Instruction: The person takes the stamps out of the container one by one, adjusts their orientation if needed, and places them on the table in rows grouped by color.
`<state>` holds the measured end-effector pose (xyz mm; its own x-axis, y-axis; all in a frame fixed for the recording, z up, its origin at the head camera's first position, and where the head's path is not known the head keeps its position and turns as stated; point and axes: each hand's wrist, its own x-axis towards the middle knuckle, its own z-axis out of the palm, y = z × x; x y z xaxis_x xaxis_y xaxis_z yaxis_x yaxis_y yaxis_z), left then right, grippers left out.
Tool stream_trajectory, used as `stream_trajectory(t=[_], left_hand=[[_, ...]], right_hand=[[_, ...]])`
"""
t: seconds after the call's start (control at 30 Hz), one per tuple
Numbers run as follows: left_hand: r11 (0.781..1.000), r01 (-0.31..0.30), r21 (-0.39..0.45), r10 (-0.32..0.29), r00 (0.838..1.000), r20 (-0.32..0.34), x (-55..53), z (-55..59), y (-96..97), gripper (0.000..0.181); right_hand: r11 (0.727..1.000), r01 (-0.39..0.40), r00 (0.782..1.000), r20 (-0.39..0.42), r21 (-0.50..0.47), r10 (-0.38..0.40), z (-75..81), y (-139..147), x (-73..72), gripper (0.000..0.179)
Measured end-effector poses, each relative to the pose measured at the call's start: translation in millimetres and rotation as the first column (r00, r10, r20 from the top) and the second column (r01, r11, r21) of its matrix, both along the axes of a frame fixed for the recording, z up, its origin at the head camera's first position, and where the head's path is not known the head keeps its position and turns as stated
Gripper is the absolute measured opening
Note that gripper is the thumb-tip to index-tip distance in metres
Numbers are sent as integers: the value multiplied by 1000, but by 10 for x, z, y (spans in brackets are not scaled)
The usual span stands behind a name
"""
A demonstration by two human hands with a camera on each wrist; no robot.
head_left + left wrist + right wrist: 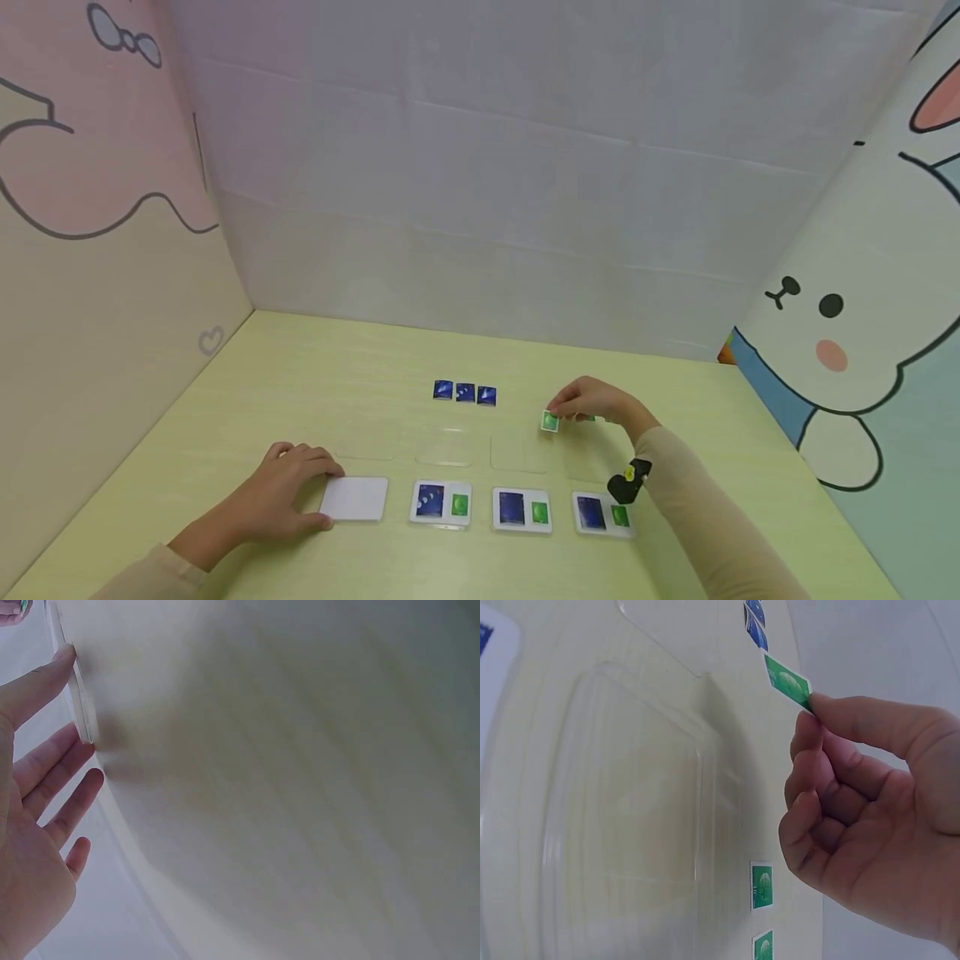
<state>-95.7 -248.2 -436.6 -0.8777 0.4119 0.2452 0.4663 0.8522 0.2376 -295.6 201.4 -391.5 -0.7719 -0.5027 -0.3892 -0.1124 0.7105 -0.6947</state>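
My right hand (592,402) pinches a small green stamp (786,679) with a pale round picture and white border, held by its corner between thumb and fingertips. The other fingers curl into the palm in the right wrist view. Below that hand lie more green stamps (762,885) on the table. My left hand (281,492) holds a blank white card (355,498) at its left side, with the thumb at the near corner and the fingers at the far corner. To its right stand white cards (440,503), each bearing a blue picture and a green one.
Clear plastic covers (444,447) lie in a row behind the cards. Three blue stamps (465,392) sit farther back on the pale yellow table (322,358). A white sheet (480,167) closes the back, and printed panels (847,333) flank both sides.
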Motion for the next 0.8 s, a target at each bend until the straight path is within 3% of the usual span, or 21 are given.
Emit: stream_trajectory(t=[0.2,0.6,0.8], left_hand=[[1000,4,-1,-4,1000,5,7,5,1,47],[1000,2,-9,-2,1000,11,0,24,15,46],[999,13,-38,-15,999,-37,12,1,7,49]], right_hand=[[999,-33,999,-39,15,34,-9,68,-16,25],[998,-27,988,-151,53,34,-28,190,-94,22],[997,-14,977,-212,70,28,-89,231,-121,20]])
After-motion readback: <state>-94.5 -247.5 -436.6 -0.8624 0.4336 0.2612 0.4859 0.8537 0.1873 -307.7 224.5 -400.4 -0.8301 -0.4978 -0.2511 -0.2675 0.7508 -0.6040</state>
